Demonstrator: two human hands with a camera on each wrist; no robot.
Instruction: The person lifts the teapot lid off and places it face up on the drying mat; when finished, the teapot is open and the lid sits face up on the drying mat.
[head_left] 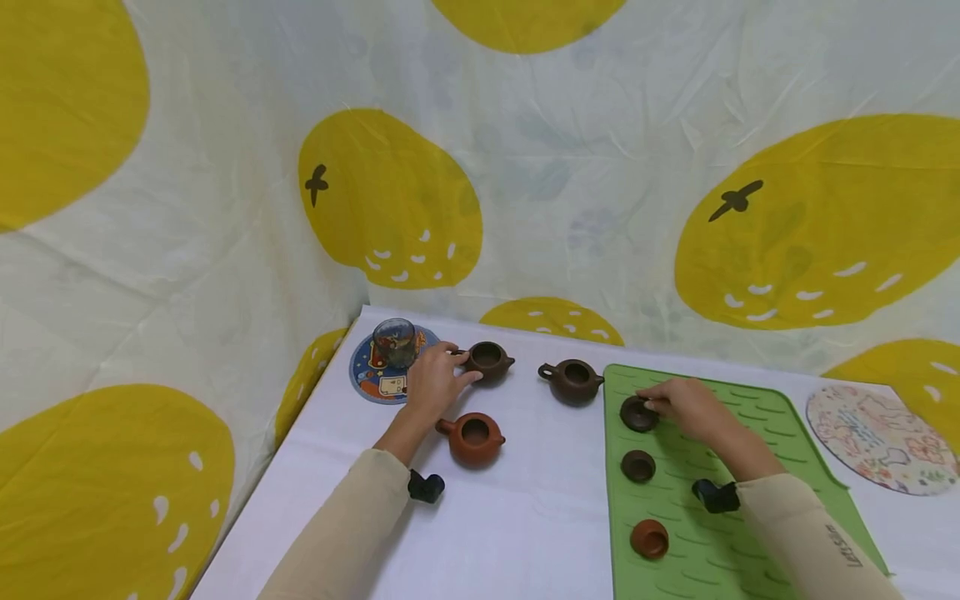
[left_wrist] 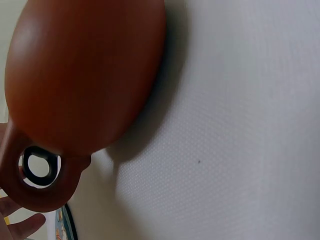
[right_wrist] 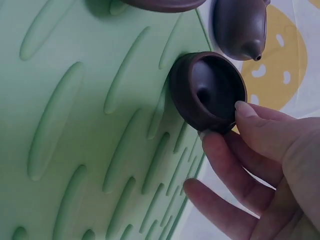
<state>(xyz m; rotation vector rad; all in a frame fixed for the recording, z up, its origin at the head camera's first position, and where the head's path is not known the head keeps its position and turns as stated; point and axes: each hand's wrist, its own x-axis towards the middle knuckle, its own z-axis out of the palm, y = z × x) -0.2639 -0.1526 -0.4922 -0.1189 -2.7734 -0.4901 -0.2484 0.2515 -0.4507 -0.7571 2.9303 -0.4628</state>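
Note:
At the far left of the table my left hand (head_left: 432, 385) holds a dark brown lidless teapot (head_left: 489, 363) by its handle, the thumb beside the pot's body. Nearer to me, a reddish-brown teapot (head_left: 476, 442) without a lid sits next to the left forearm; in the left wrist view the red teapot (left_wrist: 85, 75) covers most of that hand. My right hand (head_left: 686, 406) pinches the rim of a small dark cup (right_wrist: 212, 92) between thumb and fingers, over the far left corner of the green mat (head_left: 742, 417). The cup is tilted, its hollow facing the hand.
A second dark teapot (head_left: 575, 382) stands just left of the mat. On the mat are another dark cup (head_left: 638, 467) and a reddish cup (head_left: 649, 539). A glass (head_left: 394, 342) rests on a round blue coaster (head_left: 362, 367) at far left; a patterned round mat (head_left: 881, 437) lies at right.

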